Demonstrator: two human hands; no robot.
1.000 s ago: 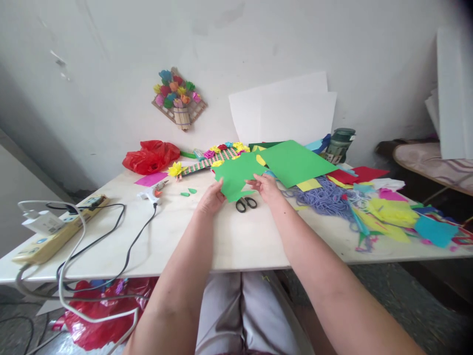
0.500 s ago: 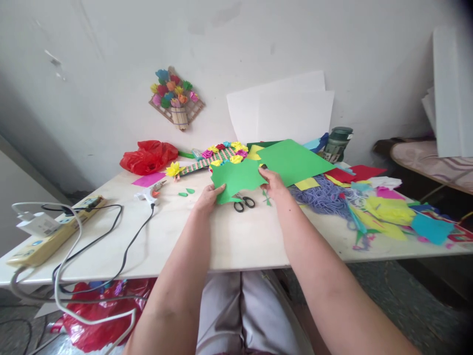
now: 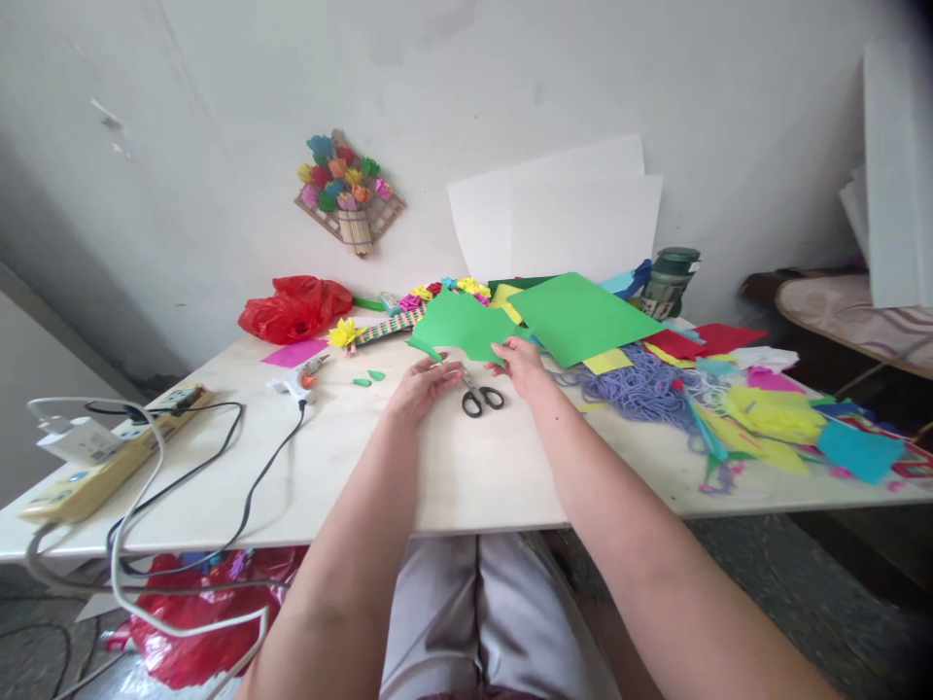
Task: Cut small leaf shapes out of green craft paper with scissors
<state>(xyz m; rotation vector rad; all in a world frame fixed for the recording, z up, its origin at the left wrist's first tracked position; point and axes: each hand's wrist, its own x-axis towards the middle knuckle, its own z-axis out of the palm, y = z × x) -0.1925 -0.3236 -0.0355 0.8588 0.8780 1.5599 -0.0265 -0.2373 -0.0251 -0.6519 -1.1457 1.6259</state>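
The cut green paper (image 3: 470,326) is above the middle of the table (image 3: 466,467), just beyond the two hands, its ragged outline longer from side to side than from near to far. That long axis runs left to right and dips slightly toward the right, while a blunt peak on the far edge points at the wall and the near edge curves inward. The right hand (image 3: 520,362) has thumb and fingers clamped on the near right corner, though the undersides of those fingers are out of sight. By the left hand (image 3: 424,386), a narrow green strip (image 3: 425,349) slants down to the thumb; the fingers reach rightward close together, and I cannot tell whether they grip the strip or merely touch it, nor whether it joins the paper. The scissors (image 3: 482,400) lie between the hands with black handles toward the person, their blades partly lost by the left fingertips. The cut green paper covers part of the woven strip (image 3: 390,328) with its paper flowers, and a larger green sheet (image 3: 587,319) hides the foot of the dark bottle (image 3: 669,282). At far right, paper scraps (image 3: 860,452) blur together.
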